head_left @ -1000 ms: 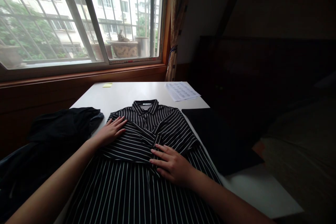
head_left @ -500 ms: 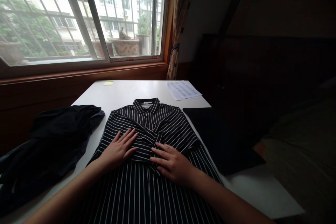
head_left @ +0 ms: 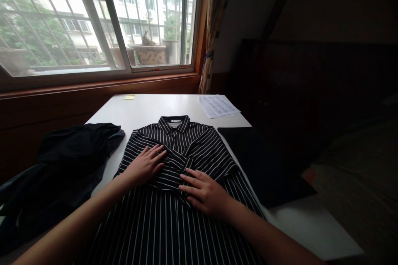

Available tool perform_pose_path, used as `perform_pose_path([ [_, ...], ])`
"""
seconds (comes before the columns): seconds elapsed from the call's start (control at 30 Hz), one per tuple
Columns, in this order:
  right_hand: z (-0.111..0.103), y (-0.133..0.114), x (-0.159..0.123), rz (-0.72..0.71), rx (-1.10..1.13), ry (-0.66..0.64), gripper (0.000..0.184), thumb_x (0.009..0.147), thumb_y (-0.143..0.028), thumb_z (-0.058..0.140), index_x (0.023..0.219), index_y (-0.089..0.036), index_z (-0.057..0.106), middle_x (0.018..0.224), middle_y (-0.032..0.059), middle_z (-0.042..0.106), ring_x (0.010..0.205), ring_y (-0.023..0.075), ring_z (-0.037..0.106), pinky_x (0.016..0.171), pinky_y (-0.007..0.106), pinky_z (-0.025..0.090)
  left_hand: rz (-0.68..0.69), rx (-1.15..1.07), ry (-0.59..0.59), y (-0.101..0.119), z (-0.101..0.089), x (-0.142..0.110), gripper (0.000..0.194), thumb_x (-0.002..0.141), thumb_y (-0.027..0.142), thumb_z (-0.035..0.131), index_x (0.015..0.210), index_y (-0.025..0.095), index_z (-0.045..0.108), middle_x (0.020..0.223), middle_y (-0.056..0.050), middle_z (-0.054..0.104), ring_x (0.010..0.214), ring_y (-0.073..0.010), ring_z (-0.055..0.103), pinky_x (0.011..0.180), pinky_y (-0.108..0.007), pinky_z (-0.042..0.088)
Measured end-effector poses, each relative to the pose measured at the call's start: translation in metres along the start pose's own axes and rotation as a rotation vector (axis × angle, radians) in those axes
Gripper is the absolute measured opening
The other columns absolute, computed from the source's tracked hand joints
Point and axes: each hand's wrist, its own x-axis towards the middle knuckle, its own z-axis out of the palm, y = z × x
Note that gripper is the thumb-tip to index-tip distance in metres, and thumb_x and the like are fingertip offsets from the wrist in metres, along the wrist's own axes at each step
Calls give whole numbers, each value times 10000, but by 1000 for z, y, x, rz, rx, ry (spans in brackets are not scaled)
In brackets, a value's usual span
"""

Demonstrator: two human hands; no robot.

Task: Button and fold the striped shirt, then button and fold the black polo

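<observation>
A black shirt with white stripes (head_left: pixel 161 227) lies face up on the white table (head_left: pixel 149 105), its collar toward the window. Both sleeves are folded inward across the chest, their cuffs meeting near the middle. My left hand (head_left: pixel 145 167) rests flat on the sleeve at the left, fingers spread and pointing up and to the right. My right hand (head_left: pixel 207 192) lies on the shirt front beside the cuffs, fingers stretched out and slightly apart. Neither hand grips the cloth. The shirt's lower hem is out of view.
Dark clothes (head_left: pixel 71 153) lie heaped at the table's left side. A flat dark piece (head_left: pixel 261 161), perhaps cloth, lies along the right. Printed sheets (head_left: pixel 217 105) and a yellow note (head_left: pixel 129 97) are at the far edge. Beyond stands a barred window (head_left: pixel 102 20) with a curtain (head_left: pixel 209 45).
My left hand has slid a little up and to the right over the folded sleeve. My right hand keeps its place on the shirt. The view has shifted slightly.
</observation>
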Motion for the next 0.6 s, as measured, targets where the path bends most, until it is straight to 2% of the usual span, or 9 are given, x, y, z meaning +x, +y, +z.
perform_pose_path([
  [0.07,0,0,0,-3,-3,0,437,1010,-331,498,1441,-270,532,1564,48,438,1496,282,287,1178,539,313,-38,-13,-26,5,6,17,610,1036,564,279,1555,249,341,1642,-59,268,1529,-277,206,1230,-529,196],
  [0.13,-1,0,0,-3,-8,2,436,1009,-326,501,1441,-268,532,1562,52,440,1496,279,286,1180,534,311,-141,-10,-49,-1,13,32,655,1025,588,277,1563,217,323,1648,-79,235,1535,-285,178,1225,-540,194],
  [0.27,-1,0,0,-1,-6,3,443,1007,-321,506,1447,-271,526,1562,55,441,1496,280,287,1182,531,310,-300,2,-53,-31,22,51,690,1023,587,225,1573,175,290,1656,-114,179,1540,-306,143,1212,-588,159],
  [0.43,-2,0,0,4,6,-4,442,1013,-325,492,1451,-275,520,1570,45,428,1497,278,285,1181,534,314,-395,7,-47,-69,24,57,695,1020,581,191,1579,177,273,1661,-106,169,1539,-311,145,1207,-587,158],
  [0.6,-2,0,0,5,10,0,446,1006,-321,506,1449,-275,523,1569,48,428,1496,282,288,1182,536,314,-446,17,-36,-91,25,55,702,1012,581,206,1579,173,274,1657,-112,190,1539,-304,152,1214,-564,150],
])
